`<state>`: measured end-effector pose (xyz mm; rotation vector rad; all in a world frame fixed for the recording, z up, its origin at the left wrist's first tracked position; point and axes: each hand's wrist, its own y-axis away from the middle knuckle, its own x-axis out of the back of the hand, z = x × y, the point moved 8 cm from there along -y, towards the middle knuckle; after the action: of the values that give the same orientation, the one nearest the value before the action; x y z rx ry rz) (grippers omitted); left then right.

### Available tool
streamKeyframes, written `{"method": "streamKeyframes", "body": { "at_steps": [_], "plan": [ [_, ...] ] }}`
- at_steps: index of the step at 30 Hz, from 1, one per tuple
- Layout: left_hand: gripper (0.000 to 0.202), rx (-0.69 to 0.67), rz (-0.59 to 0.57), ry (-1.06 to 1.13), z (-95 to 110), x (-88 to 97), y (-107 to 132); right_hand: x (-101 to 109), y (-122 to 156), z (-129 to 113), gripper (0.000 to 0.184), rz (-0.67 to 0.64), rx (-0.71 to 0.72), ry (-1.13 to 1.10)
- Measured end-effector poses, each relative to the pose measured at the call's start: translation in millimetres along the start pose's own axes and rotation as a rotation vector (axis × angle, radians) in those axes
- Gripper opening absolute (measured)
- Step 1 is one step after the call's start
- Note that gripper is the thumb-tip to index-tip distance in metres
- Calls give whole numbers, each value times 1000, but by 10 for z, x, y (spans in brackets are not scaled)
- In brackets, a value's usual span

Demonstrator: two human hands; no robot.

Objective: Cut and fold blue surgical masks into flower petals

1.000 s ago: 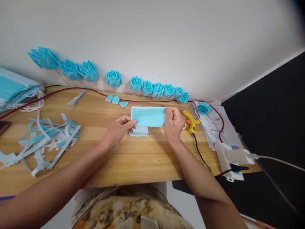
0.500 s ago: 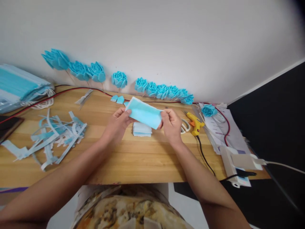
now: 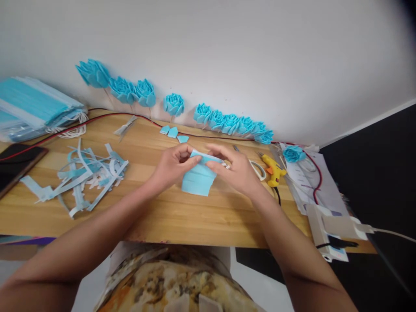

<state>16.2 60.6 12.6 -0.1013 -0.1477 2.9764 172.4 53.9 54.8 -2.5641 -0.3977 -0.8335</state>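
Observation:
A light blue sheet of face-mask fabric is pinched near its upper edge by both hands. My left hand grips its upper left side between thumb and fingers. My right hand has its thumb on the upper right, with fingers curled behind. The lower part hangs over the table, showing faint crease lines. Small cut blue pieces lie just beyond my hands. White-handled scissors rest beside my right hand, partly covered by it.
Blue fabric flowers on sticks lean along the wall. Cut strips are heaped left, near a phone and stacked face masks. A yellow glue gun, papers and a power strip occupy the right.
The sheet was stretched sideways between my hands; now it hangs downward, and my hands are closer together. The small stack beneath is now hidden. The camera view has shifted slightly left.

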Motion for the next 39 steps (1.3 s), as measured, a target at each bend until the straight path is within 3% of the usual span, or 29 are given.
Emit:
{"method": "streamKeyframes", "body": {
  "at_steps": [2,6,9,15,18,26,39],
  "plan": [
    [26,12,-35,16,-23,-37,0,-40,-45,-17,23,6,-20,51],
    [27,43,-46,69,-65,-39,-7,-21,-52,101,27,101,-91,-29],
    [27,73,-67,30,-103,-53,-1,-99,-22,186,31,33,-104,-137],
    [28,138,-269,-87,-261,-233,36,-198,28,282,34,-9,-147,-224],
    [30,194,-326,-139,-340,-274,48,-119,24,363,35,74,-182,-244],
    [33,243,-198,-154,-340,-152,8,260,-5,580,39,330,-177,-224],
    [33,200,-148,-123,-360,-105,-11,315,-37,589,36,355,-116,-112]
  ]
}}
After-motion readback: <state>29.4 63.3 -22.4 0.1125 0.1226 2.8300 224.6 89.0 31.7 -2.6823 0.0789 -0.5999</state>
